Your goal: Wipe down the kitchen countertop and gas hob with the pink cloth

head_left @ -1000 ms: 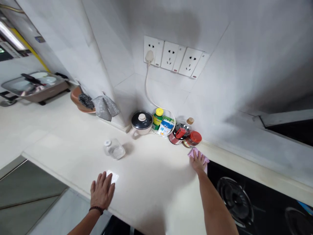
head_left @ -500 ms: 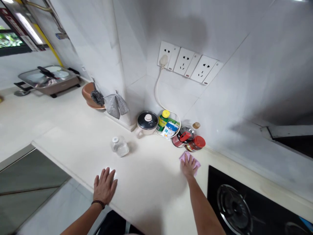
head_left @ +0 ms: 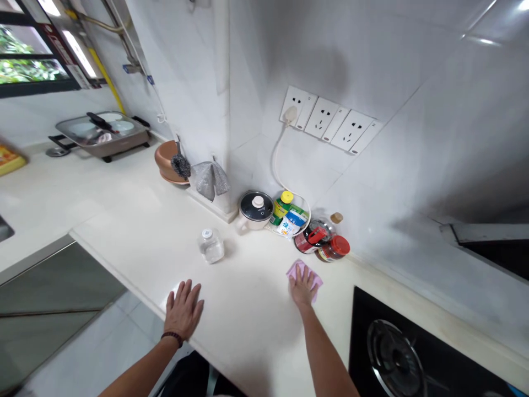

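Observation:
On the white countertop (head_left: 248, 309), my right hand (head_left: 303, 284) holds a pink cloth (head_left: 316, 280) pressed down, its fingers over the fabric. My left hand (head_left: 184, 311) lies flat and open near the counter's front edge, with nothing in it. A clear bottle with a white cap (head_left: 211, 248) stands beyond my left hand. Beyond the cloth are a jar with a red lid (head_left: 333, 249) and a dark red container with a red handle (head_left: 309, 238).
A small pot with a glass lid (head_left: 256, 209), a green bottle with a yellow cap (head_left: 281, 207) and a white-blue packet (head_left: 290, 221) stand by the wall. A black gas stove (head_left: 366, 331) lies right. An electric pan (head_left: 111, 144) sits far left. A white cord (head_left: 276, 157) hangs from the sockets.
My right hand has slid the pink cloth left across the counter, away from the red-lidded jar. My left hand stays resting on the counter. The view has shifted slightly.

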`<state>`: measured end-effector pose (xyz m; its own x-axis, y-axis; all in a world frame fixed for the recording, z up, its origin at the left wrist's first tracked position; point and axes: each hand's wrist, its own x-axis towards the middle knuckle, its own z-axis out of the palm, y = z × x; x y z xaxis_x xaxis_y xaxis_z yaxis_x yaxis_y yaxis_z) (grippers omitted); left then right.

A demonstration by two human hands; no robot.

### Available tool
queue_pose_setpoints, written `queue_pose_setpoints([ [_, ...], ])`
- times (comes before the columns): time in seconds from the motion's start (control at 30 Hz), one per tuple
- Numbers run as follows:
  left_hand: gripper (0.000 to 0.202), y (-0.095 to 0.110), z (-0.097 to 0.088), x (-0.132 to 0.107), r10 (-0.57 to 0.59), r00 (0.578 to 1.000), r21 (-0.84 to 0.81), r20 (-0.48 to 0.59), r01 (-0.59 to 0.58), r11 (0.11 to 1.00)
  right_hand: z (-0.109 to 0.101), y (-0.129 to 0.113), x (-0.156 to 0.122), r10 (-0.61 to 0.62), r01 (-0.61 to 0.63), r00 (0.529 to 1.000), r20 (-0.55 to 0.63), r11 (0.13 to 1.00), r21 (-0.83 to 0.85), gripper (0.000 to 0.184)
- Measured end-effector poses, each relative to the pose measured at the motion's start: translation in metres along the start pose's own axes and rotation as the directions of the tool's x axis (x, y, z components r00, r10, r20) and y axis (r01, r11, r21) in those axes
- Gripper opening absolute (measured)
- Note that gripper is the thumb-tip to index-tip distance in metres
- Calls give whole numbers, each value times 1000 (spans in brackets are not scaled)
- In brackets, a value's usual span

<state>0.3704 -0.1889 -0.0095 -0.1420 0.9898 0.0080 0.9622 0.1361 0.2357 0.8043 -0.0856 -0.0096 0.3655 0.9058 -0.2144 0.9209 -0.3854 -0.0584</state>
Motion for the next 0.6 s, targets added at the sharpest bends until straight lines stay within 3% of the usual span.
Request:
queue_pose_setpoints([
  [0.1,54,0,0,0,2,1000,-12,7,-2,1000,11,-37,-29,-94,96,995,32,994,-52,65],
  [0.17,54,-1,1,0,1,1000,-12,9,-1,1000,11,-67,-33,-158,162,985,70,985,-66,64],
  [0.33,54,-4,3,0,12,1000,-35,-4,-12,999,-14,-121,2,-253,266,954,163,962,-64,61],
  [0.47,55,-4,3,0,25,1000,-63,-9,-25,998,-26,-133,34,-265,275,950,163,960,-45,62],
  [0.6,55,-2,0,-1,22,1000,-75,-9,-22,997,-23,-115,42,-261,268,954,150,963,-32,62],
])
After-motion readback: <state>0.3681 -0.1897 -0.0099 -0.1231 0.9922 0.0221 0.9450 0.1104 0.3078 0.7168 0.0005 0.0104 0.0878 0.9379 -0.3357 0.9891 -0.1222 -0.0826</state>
